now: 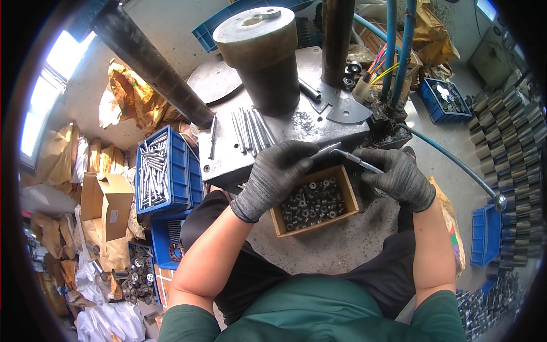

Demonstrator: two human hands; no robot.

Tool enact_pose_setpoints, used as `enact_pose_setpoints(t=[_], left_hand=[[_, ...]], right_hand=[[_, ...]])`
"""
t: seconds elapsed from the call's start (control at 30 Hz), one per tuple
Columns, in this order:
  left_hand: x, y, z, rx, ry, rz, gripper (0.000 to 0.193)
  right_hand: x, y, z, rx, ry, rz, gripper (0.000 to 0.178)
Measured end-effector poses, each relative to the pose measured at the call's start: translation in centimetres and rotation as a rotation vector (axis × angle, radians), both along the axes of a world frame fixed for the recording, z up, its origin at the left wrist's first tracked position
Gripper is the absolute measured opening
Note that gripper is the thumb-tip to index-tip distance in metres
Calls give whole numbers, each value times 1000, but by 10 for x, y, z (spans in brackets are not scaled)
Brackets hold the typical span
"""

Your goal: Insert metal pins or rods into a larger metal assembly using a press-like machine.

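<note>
My left hand [277, 174], in a grey knit glove, pinches a short metal shaft [326, 150] near the front edge of a steel machine table [336, 132]. My right hand [399, 178], gloved alike, is closed around a slim silver tool [367, 165]. The tool's thin tip reaches toward the shaft; whether they touch I cannot tell. Below both hands is a wooden box [278, 224] holding many small dark metal collars [311, 204]. Several loose metal shafts [250, 130] lie side by side on the table, and a single one [213, 137] lies to their left.
A thick steel cylinder [265, 68] rises from the table between two columns [154, 65]. On my left a blue crate [183, 176] is filled with metal shafts. Cardboard and paper sacks lie beyond it. A blue hose [450, 157] crosses on the right, near stacked metal tubes [507, 142].
</note>
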State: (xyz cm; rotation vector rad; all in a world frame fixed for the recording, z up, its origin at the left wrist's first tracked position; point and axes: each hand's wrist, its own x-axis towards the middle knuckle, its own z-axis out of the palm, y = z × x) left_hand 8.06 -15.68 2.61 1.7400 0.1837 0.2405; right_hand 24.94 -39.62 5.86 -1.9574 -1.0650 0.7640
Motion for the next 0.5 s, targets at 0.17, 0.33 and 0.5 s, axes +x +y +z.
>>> enact_pose_setpoints(t=[0.17,0.33,0.5], left_hand=[[0,3,-5,-149,17,7,31],[-1,1,-6,-303,-27,-48,36],[-2,-8,3,-499,2,-47,41]], right_hand=[[-7,4,-14,12,275,27,50],[-16,13,-17,-63,376,5,51],[-19,15,-16,-30,322,48,52]])
